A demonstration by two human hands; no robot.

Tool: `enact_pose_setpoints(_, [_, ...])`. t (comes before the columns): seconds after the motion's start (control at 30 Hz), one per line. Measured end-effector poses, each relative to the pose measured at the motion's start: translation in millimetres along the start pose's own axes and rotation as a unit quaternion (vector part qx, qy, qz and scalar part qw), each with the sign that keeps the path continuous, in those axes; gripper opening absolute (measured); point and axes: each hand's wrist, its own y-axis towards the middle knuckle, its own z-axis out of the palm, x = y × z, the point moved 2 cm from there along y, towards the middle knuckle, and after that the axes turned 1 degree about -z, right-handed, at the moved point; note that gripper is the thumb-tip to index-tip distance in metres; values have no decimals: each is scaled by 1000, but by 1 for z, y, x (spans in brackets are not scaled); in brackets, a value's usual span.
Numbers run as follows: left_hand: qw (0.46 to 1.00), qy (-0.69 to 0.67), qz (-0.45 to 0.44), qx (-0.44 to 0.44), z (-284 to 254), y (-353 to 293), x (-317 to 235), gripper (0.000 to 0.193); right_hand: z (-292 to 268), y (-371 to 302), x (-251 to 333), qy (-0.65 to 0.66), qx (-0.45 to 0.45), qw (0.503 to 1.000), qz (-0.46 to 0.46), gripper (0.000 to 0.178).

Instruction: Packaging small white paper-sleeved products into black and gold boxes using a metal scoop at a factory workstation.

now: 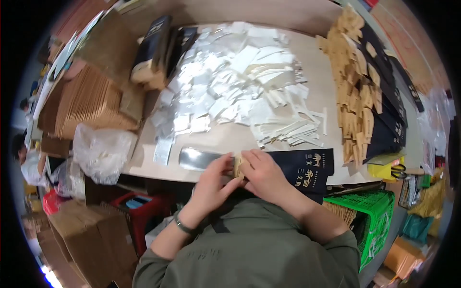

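Close together at the table's front edge, my two hands pinch a small tan paper piece (237, 166). My left hand (214, 181) has its fingers curled at the piece's left side. My right hand (263, 173) presses on its right side, fingers bent and partly hiding it. A dark navy paper bag or sleeve (302, 161) with pale printing lies flat, running from under my right hand and forearm to the right. Left of my left hand lies a shiny, smooth strip (194, 158), rounded at its end. Whether it joins the tan piece is hidden.
White and clear packets (235, 81) cover the table's middle. Stacked navy sleeves with tan ends (355, 105) line the right side. At left stand a carton of brown cardboard pieces (91, 103) and a crumpled clear bag (103, 149). A green crate (377, 225) sits below right, near scissors (398, 170).
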Motion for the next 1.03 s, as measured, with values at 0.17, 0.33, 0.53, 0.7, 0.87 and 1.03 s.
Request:
enact_pose_setpoints(0.17, [924, 327, 197, 0, -40, 2, 25, 73, -1, 15, 19, 66, -61, 993, -70, 15])
enact_pose_setpoints(0.33, [987, 134, 61, -64, -52, 9, 31, 57, -146, 47, -6, -191, 7, 980, -62, 19])
enact_pose_setpoints(0.53, [968, -141, -156, 137, -18, -3, 49, 47, -247, 16, -108, -288, -90, 950, 83, 16])
enact_pose_setpoints(0.7, [910, -280, -158, 261, 17, 8, -18, 67, -54, -31, -54, -23, 144, 987, -62, 40])
enact_pose_setpoints(0.87, [981, -100, -66, 150, 0, -2, 15, 58, -22, -11, -23, -72, 14, 997, 34, 31])
enact_pose_setpoints(1.03, [976, 209, -62, -18, -34, -16, 40, 57, -1, 5, -13, -19, 169, 936, 309, 30])
